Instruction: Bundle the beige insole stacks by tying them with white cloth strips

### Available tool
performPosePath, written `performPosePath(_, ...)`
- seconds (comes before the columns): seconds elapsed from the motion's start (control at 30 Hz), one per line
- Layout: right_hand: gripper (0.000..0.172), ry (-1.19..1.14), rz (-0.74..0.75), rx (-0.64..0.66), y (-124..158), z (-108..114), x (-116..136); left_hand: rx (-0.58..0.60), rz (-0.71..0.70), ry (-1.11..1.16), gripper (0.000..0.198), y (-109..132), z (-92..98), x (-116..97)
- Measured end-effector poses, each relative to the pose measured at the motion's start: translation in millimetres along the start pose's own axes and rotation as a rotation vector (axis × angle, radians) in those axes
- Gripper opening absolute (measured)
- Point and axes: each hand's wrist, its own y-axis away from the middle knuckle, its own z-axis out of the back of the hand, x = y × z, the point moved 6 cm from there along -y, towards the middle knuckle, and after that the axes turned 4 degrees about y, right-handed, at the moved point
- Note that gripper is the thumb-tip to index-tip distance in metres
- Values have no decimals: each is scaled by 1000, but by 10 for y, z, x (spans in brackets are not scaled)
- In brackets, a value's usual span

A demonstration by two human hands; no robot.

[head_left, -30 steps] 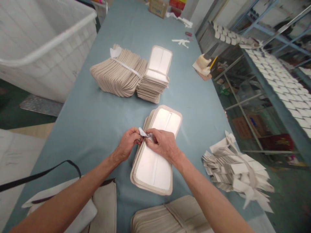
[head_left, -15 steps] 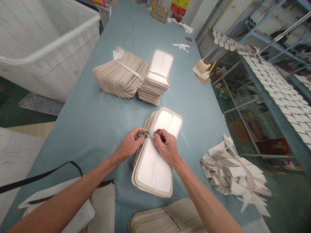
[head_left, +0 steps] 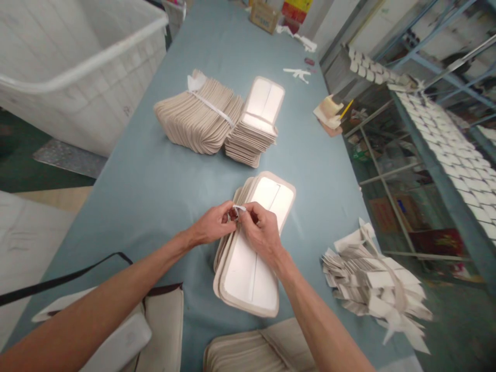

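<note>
A stack of flat beige pads with white faces (head_left: pixel 251 268) lies on the blue-grey table (head_left: pixel 147 186) in front of me. My left hand (head_left: pixel 211 225) and my right hand (head_left: pixel 259 230) meet over the stack's left edge. Both pinch the ends of a thin white tie strip (head_left: pixel 237 209) that runs round the stack. Fingers of both hands are closed on the strip.
A tied bundle of pads (head_left: pixel 197 119) and a loose stack (head_left: pixel 256 121) lie farther back. A heap of white strips (head_left: pixel 372 281) sits at the right edge. A white bin (head_left: pixel 73 67) stands left; metal racks (head_left: pixel 437 134) right. More pads (head_left: pixel 248 351) lie near me.
The view has shifted slightly. My hands have stayed on the stack's left edge, working the strip's ends closer together; the right hand has drawn nearer the left.
</note>
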Motion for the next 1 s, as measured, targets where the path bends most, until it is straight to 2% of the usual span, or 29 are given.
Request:
performPosePath(0.1,22,-8,-25,23,-99,-42,-14,46,-19,66,17,-21,-10,13)
performPosePath(0.2,30,-183,-126,87,-244,-38,-115,36,-15,103,17,-10,-5,35)
performPosePath(0.3,36,-297,-206,-44,-312,173,-250,-1,-4,119,25,12,13,74)
performPosePath(0.37,33,-136,-196,-121,-259,343,-283,-41,-8,120,27,22,40,91)
performPosePath(0.4,28,3,-190,-112,-205,395,-279,-64,-11,120,27,24,59,95)
performPosePath(0.5,16,424,-170,34,17,404,-217,-114,-2,124,27,18,122,90)
performPosePath(0.57,9,588,-111,140,146,336,-131,-121,13,121,27,13,160,58)
performPosePath(0.67,3,714,-57,260,215,237,-33,-117,13,81,30,25,197,-64)
performPosePath(0.77,9,823,-45,354,167,193,2,-9,-71,-97,32,50,116,-275)
performPosePath(0.87,14,921,28,449,151,146,37,71,-192,-232,15,54,-16,-418)
performPosePath(0.9,15,940,44,457,162,137,47,52,-199,-219,11,42,-35,-416)
performPosePath(1.0,16,951,45,417,222,133,61,-51,-131,-115,17,4,-44,-277)
